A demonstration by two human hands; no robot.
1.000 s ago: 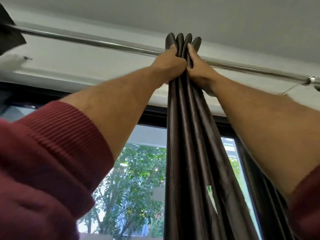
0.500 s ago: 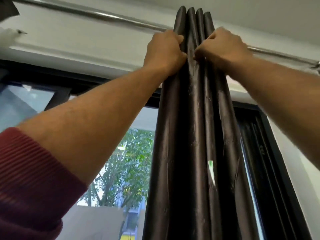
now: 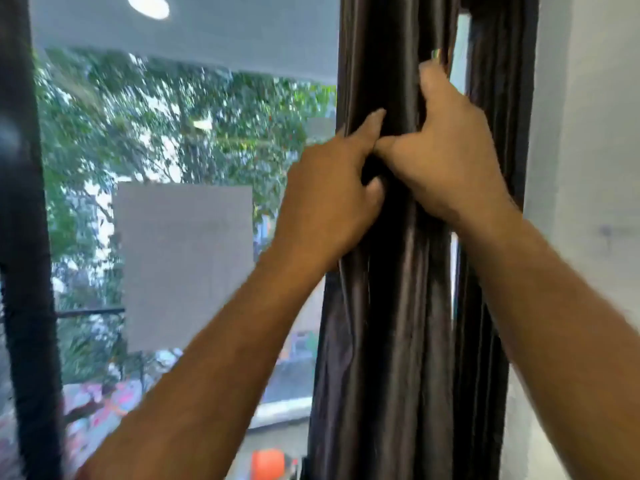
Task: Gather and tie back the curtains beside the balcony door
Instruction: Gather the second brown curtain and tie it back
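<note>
A dark brown, glossy curtain (image 3: 398,323) hangs bunched into narrow vertical folds right of the glass. My left hand (image 3: 329,199) grips the bundle from its left side, fingers curled into the folds. My right hand (image 3: 446,157) clasps the same bundle from the right, slightly higher, thumb touching my left hand. Both hands squeeze the folds together at about chest height. A second strip of dark curtain (image 3: 495,133) hangs just behind, against the frame.
The balcony door glass (image 3: 180,168) fills the left half, with trees and a grey panel outside. A black door frame (image 3: 24,237) runs down the far left. A white wall (image 3: 588,168) stands at the right. The picture is blurred by motion.
My hands have slid down the curtain from the rod to mid-height, still pressing the folds together. The view has tipped down; rod and ceiling are out of sight.
</note>
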